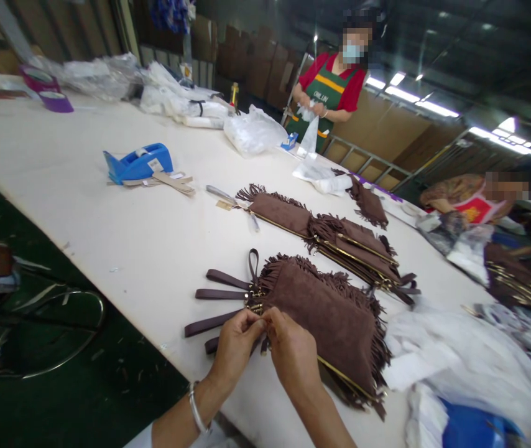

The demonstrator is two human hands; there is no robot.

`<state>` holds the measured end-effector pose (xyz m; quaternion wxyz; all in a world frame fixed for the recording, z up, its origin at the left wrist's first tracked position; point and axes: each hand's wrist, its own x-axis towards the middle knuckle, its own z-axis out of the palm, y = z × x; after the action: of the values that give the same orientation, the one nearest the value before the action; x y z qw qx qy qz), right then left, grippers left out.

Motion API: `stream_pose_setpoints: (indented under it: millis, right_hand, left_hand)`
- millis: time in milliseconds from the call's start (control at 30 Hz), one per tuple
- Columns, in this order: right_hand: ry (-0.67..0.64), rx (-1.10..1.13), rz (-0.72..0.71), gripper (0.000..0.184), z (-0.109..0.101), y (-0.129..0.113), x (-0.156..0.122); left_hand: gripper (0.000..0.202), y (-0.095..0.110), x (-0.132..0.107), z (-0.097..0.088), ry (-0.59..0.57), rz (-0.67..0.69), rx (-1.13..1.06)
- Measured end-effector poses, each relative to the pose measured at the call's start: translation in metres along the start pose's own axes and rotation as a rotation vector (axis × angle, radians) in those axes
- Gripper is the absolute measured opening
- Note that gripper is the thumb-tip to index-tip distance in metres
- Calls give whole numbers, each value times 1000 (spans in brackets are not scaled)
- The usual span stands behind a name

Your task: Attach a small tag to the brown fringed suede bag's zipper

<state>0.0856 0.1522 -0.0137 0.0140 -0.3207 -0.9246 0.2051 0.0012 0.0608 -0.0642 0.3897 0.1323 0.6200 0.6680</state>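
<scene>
The left hand, a silver bangle on its wrist, and the right hand meet fingertip to fingertip at the near corner of a stack of brown suede clutch bags with fringed edges, both pinching narrowly at something small by the gold zip hardware; what exactly sits between the fingers is too small to tell. The stack lies on the cream worktop, directly beyond and to the right of the hands. Just left of the left hand, several dark brown leather wrist straps fan out from the bags' corner, lying flat on the worktop. To the right of the right hand lies a heap of white tissue paper and plastic wrapping. Beyond the hands, a second row of the same brown fringed bags lies overlapping, their gold zips showing. Farther off to the left sits a blue plastic tape dispenser with tan strips beside it. At the far end of the worktop, clear plastic bags are piled, and a person in a red shirt and green apron stands holding a plastic bag.
</scene>
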Motion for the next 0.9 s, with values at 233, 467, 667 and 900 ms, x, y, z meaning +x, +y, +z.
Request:
stream_pose_setpoints:
  millis: [233, 467, 667, 900]
  right_hand:
    - [101, 222, 103, 23, 19, 3, -7]
    - [204, 685, 269, 24, 40, 5, -19]
    - [277, 914, 427, 28, 51, 0, -23]
    - [320, 1023, 540, 30, 58, -4, -29]
  left_hand:
    - [23, -6, 1, 2, 70, -137, -139]
    - [22, 0, -2, 6, 88, -202, -175]
    - [20, -1, -5, 8, 115, -117, -137]
    - [23, -7, -10, 8, 147, -37, 37]
